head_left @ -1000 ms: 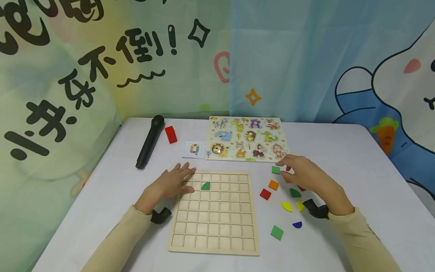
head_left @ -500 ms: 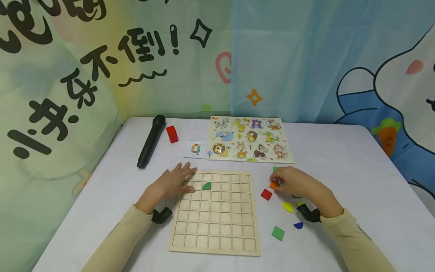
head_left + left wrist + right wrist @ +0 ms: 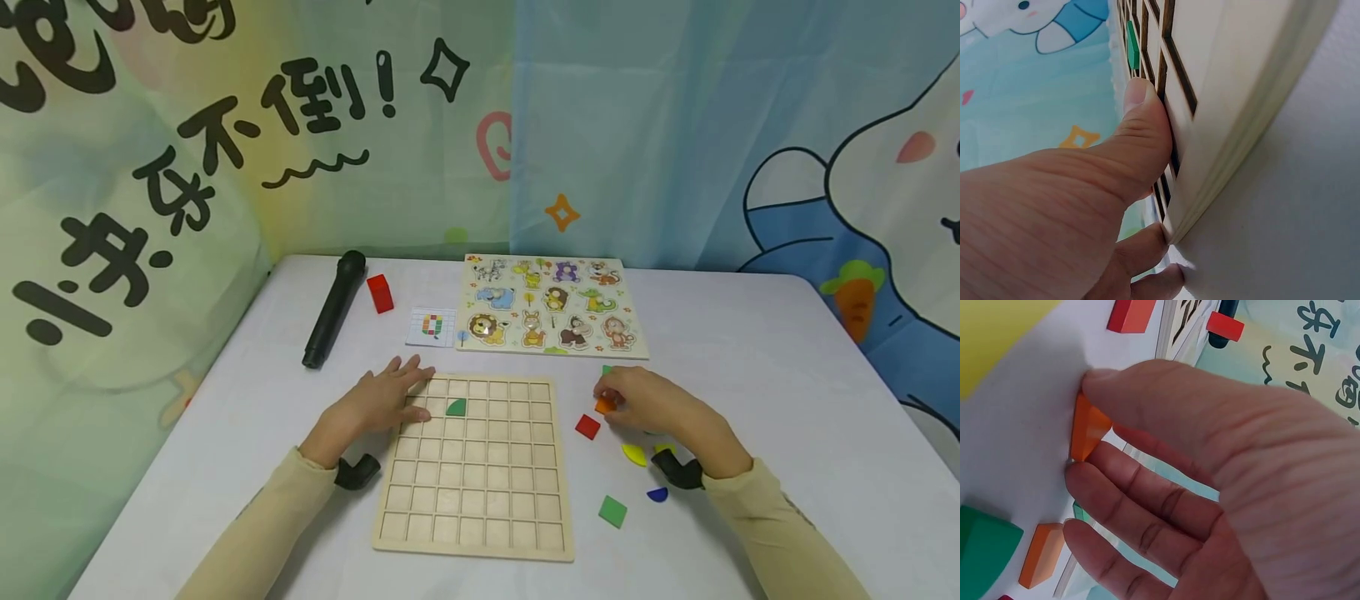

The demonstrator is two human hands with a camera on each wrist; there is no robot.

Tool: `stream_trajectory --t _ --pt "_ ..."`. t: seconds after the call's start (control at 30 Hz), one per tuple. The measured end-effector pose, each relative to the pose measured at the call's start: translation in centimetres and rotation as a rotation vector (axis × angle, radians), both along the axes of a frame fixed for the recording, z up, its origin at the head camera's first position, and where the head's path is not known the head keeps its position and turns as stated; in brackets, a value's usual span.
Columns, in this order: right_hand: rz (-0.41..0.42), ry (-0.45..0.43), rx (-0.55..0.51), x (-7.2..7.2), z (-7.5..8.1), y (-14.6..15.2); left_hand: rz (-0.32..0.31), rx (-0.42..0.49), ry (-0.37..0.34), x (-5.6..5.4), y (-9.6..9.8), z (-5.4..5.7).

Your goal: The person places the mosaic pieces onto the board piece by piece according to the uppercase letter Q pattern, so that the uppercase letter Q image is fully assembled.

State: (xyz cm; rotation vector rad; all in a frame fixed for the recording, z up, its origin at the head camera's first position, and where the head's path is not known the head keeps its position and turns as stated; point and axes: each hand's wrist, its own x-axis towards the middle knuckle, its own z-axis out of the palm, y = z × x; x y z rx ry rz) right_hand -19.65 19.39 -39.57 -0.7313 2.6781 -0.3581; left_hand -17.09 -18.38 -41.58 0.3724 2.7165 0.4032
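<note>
On the upper left of the wooden grid board (image 3: 474, 504) rests my left hand (image 3: 372, 405), fingers spread, with the thumb on the grid in the left wrist view. A green quarter-circle piece (image 3: 457, 407) sits in a cell near that thumb. To the right of the board, my right hand (image 3: 660, 407) pinches an orange square block (image 3: 1089, 428) between thumb and fingertips, at the tabletop. Beside it lies a red square block (image 3: 588, 427). Another orange block (image 3: 1041, 555) and a dark green curved block (image 3: 986, 550) lie near the fingers in the right wrist view.
Yellow (image 3: 634, 454), blue (image 3: 657, 494) and green (image 3: 612, 511) pieces lie near the right wrist. Behind the board are a pattern card (image 3: 431, 327), an animal puzzle (image 3: 551, 307), a red block (image 3: 380, 293) and a black microphone (image 3: 334, 310).
My right hand has moved left and slightly down from beside the green square block to the orange square block, and its fingers have closed around that block. The left hand stays on the board.
</note>
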Motion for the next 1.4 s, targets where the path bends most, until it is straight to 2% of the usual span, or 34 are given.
stream_trajectory --t 0.2,0.4,0.73,1.13,1.4 --pt "0.013 0.028 0.005 0.0 -0.1 0.0 -0.001 -0.003 0.005 0.1 -0.1 0.0" --pt "0.010 0.092 0.020 0.1 0.1 0.0 -0.004 0.003 0.007 0.2 -0.3 -0.2" --pt "0.054 0.156 -0.036 0.2 0.4 0.1 0.002 0.009 -0.003 0.4 -0.5 -0.1" --pt "0.098 0.161 -0.097 0.8 1.1 -0.4 -0.018 0.016 -0.001 0.3 -0.1 0.5" --pt "0.121 0.182 -0.091 1.2 1.5 -1.9 -0.015 0.006 -0.004 0.2 -0.1 0.6"
